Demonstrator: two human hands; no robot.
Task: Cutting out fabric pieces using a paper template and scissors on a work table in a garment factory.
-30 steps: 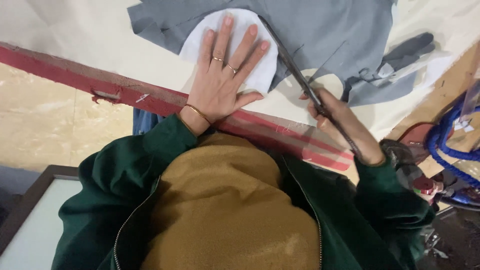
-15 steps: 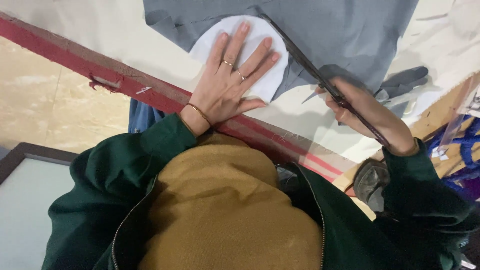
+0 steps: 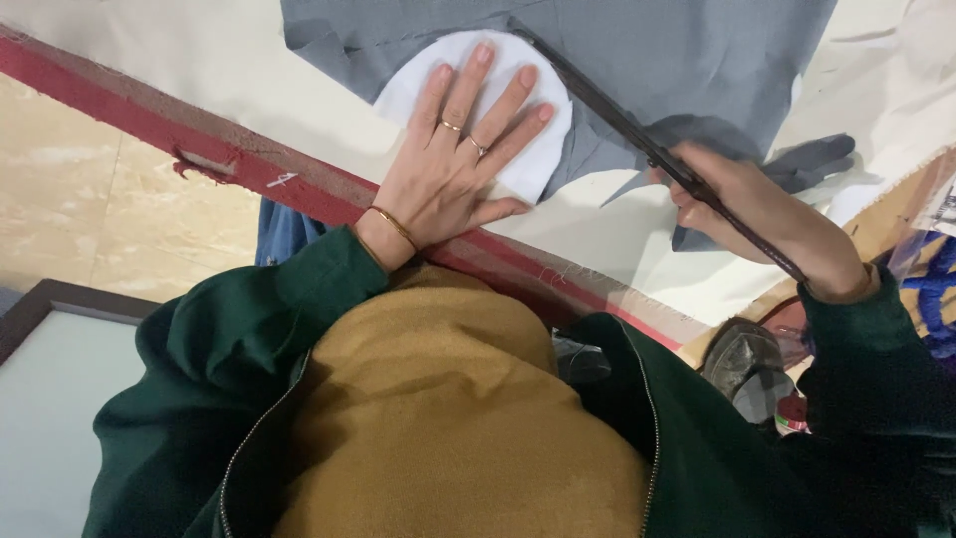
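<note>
Since the earlier frame, scissors (image 3: 637,134) have slid further up along the white oval pattern (image 3: 468,110), tips now near the frame's upper centre. Left hand (image 3: 453,169) lies flat, fingers spread wide, pinning that pattern onto the grey fabric (image 3: 687,60) in the upper middle. Right hand (image 3: 742,204), centre right, is closed around the scissor handles, wrist angled up-left; blades look nearly together. Grey fabric looks soft, light and floppy, likely to shift, so pressing it flat near the cut line suits it best. Cream table cover (image 3: 199,70) with red edging (image 3: 129,125) runs diagonally beneath.
</note>
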